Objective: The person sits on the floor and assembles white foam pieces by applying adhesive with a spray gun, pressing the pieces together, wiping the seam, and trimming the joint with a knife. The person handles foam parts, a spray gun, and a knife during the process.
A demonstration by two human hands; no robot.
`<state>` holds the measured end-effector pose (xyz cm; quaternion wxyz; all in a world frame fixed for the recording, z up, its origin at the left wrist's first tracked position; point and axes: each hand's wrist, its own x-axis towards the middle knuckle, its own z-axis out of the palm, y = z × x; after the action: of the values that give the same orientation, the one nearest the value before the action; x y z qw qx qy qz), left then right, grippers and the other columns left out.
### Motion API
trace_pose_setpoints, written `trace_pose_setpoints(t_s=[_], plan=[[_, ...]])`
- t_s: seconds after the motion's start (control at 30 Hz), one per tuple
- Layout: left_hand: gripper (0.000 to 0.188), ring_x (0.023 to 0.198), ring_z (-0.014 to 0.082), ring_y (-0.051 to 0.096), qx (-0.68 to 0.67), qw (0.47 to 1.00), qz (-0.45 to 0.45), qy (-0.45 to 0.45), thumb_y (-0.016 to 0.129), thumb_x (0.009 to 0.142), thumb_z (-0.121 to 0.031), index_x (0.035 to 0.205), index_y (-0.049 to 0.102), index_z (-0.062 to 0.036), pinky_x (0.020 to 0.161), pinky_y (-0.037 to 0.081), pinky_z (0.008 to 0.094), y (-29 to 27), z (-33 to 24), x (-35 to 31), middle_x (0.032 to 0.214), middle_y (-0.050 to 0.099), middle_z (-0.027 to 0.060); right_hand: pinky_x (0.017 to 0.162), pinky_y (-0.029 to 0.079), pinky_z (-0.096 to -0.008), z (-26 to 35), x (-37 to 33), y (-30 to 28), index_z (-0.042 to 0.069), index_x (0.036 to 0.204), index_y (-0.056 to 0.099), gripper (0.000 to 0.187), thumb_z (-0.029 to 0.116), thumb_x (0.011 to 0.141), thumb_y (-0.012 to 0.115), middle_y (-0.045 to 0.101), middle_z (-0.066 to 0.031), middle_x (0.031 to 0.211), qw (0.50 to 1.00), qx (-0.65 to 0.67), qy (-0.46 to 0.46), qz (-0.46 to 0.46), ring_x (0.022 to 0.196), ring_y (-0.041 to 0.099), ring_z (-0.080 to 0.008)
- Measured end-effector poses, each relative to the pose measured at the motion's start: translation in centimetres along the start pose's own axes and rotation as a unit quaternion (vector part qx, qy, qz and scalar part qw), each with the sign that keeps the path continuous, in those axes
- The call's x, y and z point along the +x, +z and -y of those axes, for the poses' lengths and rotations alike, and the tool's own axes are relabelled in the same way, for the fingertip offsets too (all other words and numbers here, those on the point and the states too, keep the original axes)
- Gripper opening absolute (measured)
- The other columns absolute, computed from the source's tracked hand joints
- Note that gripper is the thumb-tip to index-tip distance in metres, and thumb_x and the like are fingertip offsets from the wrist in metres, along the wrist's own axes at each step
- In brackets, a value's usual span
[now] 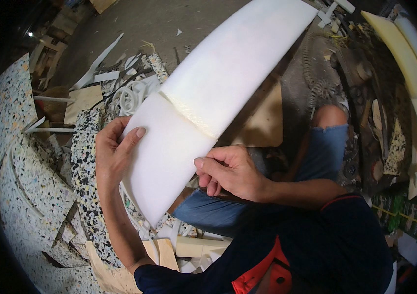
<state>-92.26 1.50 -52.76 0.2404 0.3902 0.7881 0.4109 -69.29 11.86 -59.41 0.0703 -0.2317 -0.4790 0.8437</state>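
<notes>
A long white foam panel (242, 63) stretches from the upper right down toward my lap. Its nearer section, a smaller white foam piece (169, 142), meets the longer part at a rough, yellowish seam (189, 117). On the left edge of the nearer piece my left hand (115, 152) is closed, thumb on top and fingers partly hidden at the edge. My right hand (230, 171) is closed at the opposite edge just below the seam, its thumb tip touching the foam and its other fingers curled.
Speckled foam sheets (37, 181) are stacked at the left. White foam scraps (135, 93) lie piled beyond my left hand. A cardboard piece (262, 117) is under the panel. A coiled hose (318, 88) lies near my knee, and curved yellow foam pieces (399, 54) stand at the far right.
</notes>
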Motion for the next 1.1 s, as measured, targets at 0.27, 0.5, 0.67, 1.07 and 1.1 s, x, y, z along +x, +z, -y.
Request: trace_pose_setpoints(t_s=[0.27, 0.5, 0.67, 1.07, 1.1], plan=[[0.03, 0.07, 0.0072, 0.061, -0.02, 0.999, -0.006, -0.035, 0.076, 0.089, -0.018, 0.105, 0.067, 0.0061, 0.064, 0.048, 0.0213, 0.1, 0.2, 0.0, 0.083, 0.07, 0.0049, 0.049, 0.051, -0.0218, 0.5, 0.0, 0.2, -0.006, 0.089, 0.069, 0.031, 0.022, 0.101, 0.06, 0.068, -0.0091, 0.073, 1.0, -0.015, 0.019, -0.003, 0.057, 0.064, -0.0095], [0.027, 0.067, 0.0052, 0.058, -0.032, 0.999, 0.014, -0.036, 0.075, 0.09, -0.02, 0.099, 0.066, 0.0033, 0.061, 0.045, 0.0206, -0.1, -0.4, 0.1, 0.082, 0.067, 0.0025, 0.049, 0.05, -0.0215, 0.4, 0.0, 0.1, -0.005, 0.088, 0.069, 0.03, 0.021, 0.101, 0.06, 0.068, -0.0089, 0.073, 0.999, -0.033, 0.008, 0.002, 0.057, 0.064, -0.0093], [0.024, 0.068, 0.0042, 0.056, -0.044, 0.999, 0.009, -0.015, 0.075, 0.09, -0.02, 0.096, 0.065, 0.001, 0.063, 0.043, 0.0196, -0.5, -0.9, -0.6, 0.08, 0.065, 0.0, 0.047, 0.05, -0.0225, 0.3, 0.0, -0.2, -0.007, 0.085, 0.069, 0.032, 0.022, 0.099, 0.062, 0.066, -0.0079, 0.069, 1.0, -0.025, -0.012, 0.003, 0.054, 0.061, -0.0084], [0.02, 0.078, 0.0076, 0.057, -0.05, 0.998, -0.011, 0.033, 0.074, 0.088, -0.014, 0.097, 0.064, 0.0008, 0.07, 0.044, 0.022, -0.6, -1.3, -2.3, 0.085, 0.063, 0.0009, 0.048, 0.051, -0.0226, 0.4, 0.0, -0.5, -0.006, 0.083, 0.069, 0.031, 0.02, 0.098, 0.06, 0.067, -0.0071, 0.068, 1.0, -0.025, -0.005, 0.009, 0.054, 0.061, -0.0084], [0.021, 0.078, 0.008, 0.057, -0.047, 0.998, -0.01, 0.041, 0.074, 0.088, -0.014, 0.097, 0.064, 0.001, 0.071, 0.044, 0.0223, -0.7, -1.4, -2.5, 0.085, 0.063, 0.0011, 0.048, 0.051, -0.0226, 0.4, 0.0, -0.6, -0.005, 0.083, 0.069, 0.031, 0.02, 0.098, 0.06, 0.067, -0.0072, 0.068, 1.0, -0.026, 0.001, 0.008, 0.054, 0.061, -0.0083]])
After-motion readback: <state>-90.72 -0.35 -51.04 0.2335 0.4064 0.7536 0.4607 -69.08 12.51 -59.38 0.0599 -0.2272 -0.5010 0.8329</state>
